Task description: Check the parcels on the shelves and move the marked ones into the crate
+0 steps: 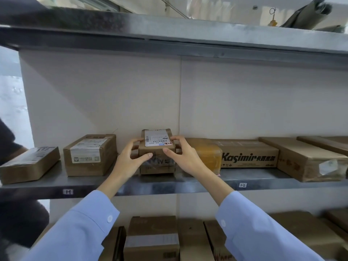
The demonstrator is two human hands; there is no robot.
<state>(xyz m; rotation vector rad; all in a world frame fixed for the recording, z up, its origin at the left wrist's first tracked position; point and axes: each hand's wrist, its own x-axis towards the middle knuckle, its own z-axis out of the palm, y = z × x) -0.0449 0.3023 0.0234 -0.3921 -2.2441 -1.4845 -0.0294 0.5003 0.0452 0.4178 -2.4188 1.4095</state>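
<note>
The steel shelf (188, 178) runs across the view from 9 to 3 o'clock with brown parcels lined up along it. The long Kasimir carton (248, 155) lies at 3 o'clock of centre and a taped box (90, 155) at 9 o'clock. No crate is in sight. Between them, just below centre, stands the small corrugated parcel (157, 150). It seems to rest on a second flat box, though the join is hard to read. The left hand (131, 157) grips its 9 o'clock side and the right hand (180, 153) its 3 o'clock side, with fingers curled over the top edges and thumbs pressed on the front face. On top are a white shipping label (157, 138) and, at that label's 4 o'clock corner, a small red-edged tag (168, 143). I judge the parcel light, stiff and dry enough not to slip. The two short sides are the sound hold, since gripping there leaves the label and tag readable.
</note>
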